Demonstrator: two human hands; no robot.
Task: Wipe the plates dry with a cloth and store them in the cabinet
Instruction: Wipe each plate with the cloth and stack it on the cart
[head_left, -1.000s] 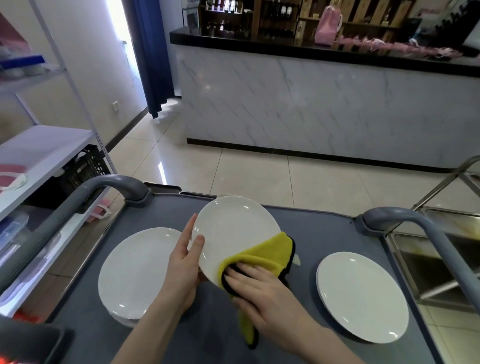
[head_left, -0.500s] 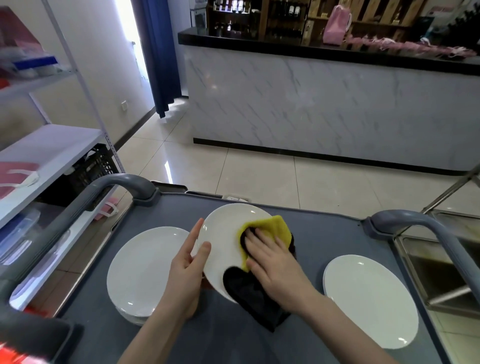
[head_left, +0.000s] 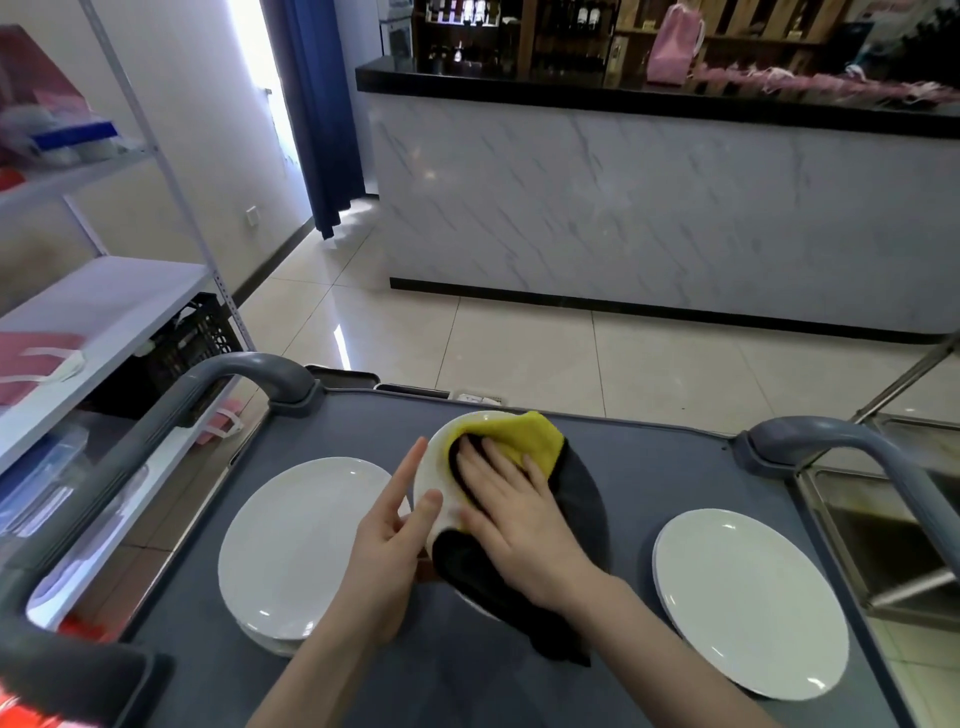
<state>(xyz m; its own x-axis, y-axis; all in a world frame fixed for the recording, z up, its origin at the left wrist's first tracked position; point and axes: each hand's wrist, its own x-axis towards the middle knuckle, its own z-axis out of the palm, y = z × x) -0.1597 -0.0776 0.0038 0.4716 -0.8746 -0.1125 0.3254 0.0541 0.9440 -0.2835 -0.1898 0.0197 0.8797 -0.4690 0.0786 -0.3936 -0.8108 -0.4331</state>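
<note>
Pressing the cloth (head_left: 530, 436) onto the centre-frame plate (head_left: 434, 467) with flat right hand (head_left: 514, 525), pinching its left rim, thumb on face, with left hand (head_left: 384, 556).

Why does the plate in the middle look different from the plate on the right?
The middle plate is tipped up, gripped by the left hand; the right plate lies flat on the cart. The middle plate is mostly covered by a yellow-and-black cloth pressed by the right hand; the right plate is bare and untouched. Both are round and white.
</note>
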